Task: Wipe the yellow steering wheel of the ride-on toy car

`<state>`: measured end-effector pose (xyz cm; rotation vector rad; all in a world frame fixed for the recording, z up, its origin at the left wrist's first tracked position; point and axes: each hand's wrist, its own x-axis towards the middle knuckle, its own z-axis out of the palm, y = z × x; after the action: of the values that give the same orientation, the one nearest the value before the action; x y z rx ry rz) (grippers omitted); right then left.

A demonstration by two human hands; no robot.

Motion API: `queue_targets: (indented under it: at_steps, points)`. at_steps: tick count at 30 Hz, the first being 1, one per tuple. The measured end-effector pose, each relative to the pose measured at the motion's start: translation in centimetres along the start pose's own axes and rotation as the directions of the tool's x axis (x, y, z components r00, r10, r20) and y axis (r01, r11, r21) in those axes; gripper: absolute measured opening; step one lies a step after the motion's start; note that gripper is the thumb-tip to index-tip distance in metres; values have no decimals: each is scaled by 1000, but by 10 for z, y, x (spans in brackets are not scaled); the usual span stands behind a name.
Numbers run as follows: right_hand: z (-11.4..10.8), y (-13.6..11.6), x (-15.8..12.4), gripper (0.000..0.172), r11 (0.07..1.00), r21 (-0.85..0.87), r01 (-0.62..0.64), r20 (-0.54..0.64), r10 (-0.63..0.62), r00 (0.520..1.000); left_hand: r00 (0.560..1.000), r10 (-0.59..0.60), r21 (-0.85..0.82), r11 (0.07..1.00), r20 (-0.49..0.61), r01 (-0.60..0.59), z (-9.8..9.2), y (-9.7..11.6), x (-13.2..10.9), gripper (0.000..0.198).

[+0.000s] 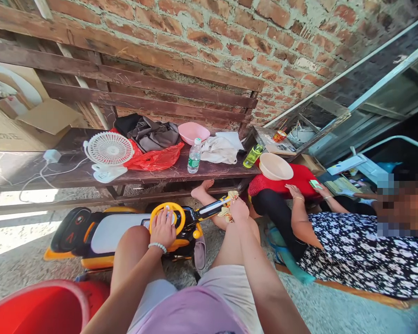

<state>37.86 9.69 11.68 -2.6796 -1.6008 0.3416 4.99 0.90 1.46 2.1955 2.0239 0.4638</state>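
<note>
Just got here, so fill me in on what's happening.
The person's left hand rests on the yellow steering wheel of a ride-on toy, while the right hand grips a patterned cloth at the end of the toy's bar. The toy stands beside a wooden bench that holds a white fan and a water bottle. Off to the right, another person sits near a pale bowl.

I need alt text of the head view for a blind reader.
The left hand lies on the yellow steering wheel of a ride-on toy; the right hand holds a cloth at its bar's end. Another person sits nearby.
</note>
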Motion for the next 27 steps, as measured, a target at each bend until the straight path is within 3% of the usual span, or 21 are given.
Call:
queue_targets:
  at_steps: [3, 9, 12, 16, 20, 24, 27]
  points:
    - [3, -2, -10, 45, 1000, -21, 11, 14, -11, 1000, 1000, -2, 1, 1000, 4, 2, 2, -1, 1, 65]
    - [22, -16, -39, 39, 980, -88, 181, 139, -168, 976, 999, 15, -36, 999, -44, -16, 10, -6, 2, 67]
    - [15, -15, -47, 41, 980, -88, 180, 154, -165, 974, 999, 24, -62, 998, -48, -27, 12, -7, 2, 67]
    - [-21, -6, -33, 44, 981, -85, 174, 19, -173, 985, 998, 18, -59, 998, -62, -22, 12, -6, 1, 65]
    - [-47, -8, 0, 45, 949, -114, 293, -118, -306, 945, 998, 20, -40, 999, -57, -22, 10, -6, 1, 65]
    - [-31, -21, 18, 40, 952, -108, 287, 47, -284, 958, 999, 8, -27, 1000, -31, -9, 8, -5, 1, 65]
    - [-10, -25, 18, 42, 972, -83, 221, 9, -221, 975, 999, 5, -17, 1000, -38, -5, 8, -5, 1, 66]
